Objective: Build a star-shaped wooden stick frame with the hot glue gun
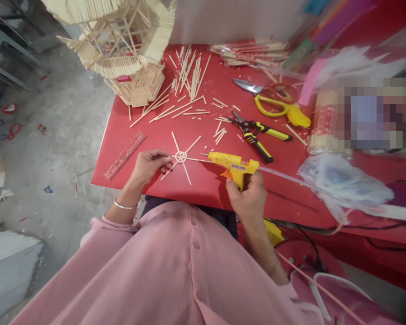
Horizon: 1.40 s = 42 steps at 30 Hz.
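My right hand point(248, 196) is wrapped round the handle of a yellow hot glue gun point(232, 163), its nozzle pointing left above the red table. A clear glue stick point(287, 175) runs out of the gun's back. My left hand point(152, 164) pinches one arm of a wooden stick frame point(180, 156), a small hexagonal hub with several thin sticks radiating like spokes. The nozzle tip hovers over or close to the spoke on the hub's right; whether it touches I cannot tell. A clear ruler point(125, 155) lies left of the frame.
A stick-built pagoda model point(135, 85) stands at the back left. Loose sticks point(189, 74) lie behind the frame. Yellow-black cutters point(257, 135) and yellow-handled scissors point(270, 104) lie at right, near a clear plastic bag point(341, 180). The red table's point(103, 174) left edge borders a concrete floor.
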### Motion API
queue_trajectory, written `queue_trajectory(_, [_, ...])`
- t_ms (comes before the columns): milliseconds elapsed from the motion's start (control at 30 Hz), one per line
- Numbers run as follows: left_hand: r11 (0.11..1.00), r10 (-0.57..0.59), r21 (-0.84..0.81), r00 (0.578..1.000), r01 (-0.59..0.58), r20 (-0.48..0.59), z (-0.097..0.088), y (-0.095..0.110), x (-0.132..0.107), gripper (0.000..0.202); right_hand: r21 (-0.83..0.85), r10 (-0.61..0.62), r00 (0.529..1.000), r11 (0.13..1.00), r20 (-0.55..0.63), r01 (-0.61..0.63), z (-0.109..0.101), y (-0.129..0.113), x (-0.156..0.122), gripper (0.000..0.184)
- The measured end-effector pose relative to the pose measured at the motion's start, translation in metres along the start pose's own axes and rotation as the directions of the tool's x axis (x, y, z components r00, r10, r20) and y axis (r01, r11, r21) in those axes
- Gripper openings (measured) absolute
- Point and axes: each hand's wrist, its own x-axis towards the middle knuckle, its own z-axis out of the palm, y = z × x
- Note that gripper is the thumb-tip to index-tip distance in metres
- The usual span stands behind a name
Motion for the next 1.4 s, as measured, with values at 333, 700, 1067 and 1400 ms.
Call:
queue_trajectory(333, [0.995, -0.008, 0.096, 1.0, 0.006, 0.019, 0.005, 0.01, 0.005, 0.034, -0.003, -0.211, 0.966, 0.977, 0.146, 0.214, 0.01, -0.024, 0.008, 0.022])
queue_trajectory(700, [0.986, -0.025, 0.164, 1.0, 0.026, -0.009, 0.005, 0.015, 0.009, 0.028, -0.049, -0.469, 0.875, 0.878, 0.115, 0.477, 0.021, -0.021, 0.022, 0.006])
queue_trajectory(1067, [0.988, -0.008, 0.156, 0.999, 0.014, -0.036, 0.006, 0.014, 0.013, 0.039, -0.195, -0.546, 0.824, 0.801, 0.152, 0.567, 0.027, -0.022, 0.016, 0.023])
queue_trajectory(1400, [0.979, -0.007, 0.205, 1.0, 0.01, -0.019, 0.008, 0.015, 0.014, 0.031, -0.413, -0.562, 0.825, 0.737, 0.065, 0.535, 0.043, -0.024, 0.015, 0.032])
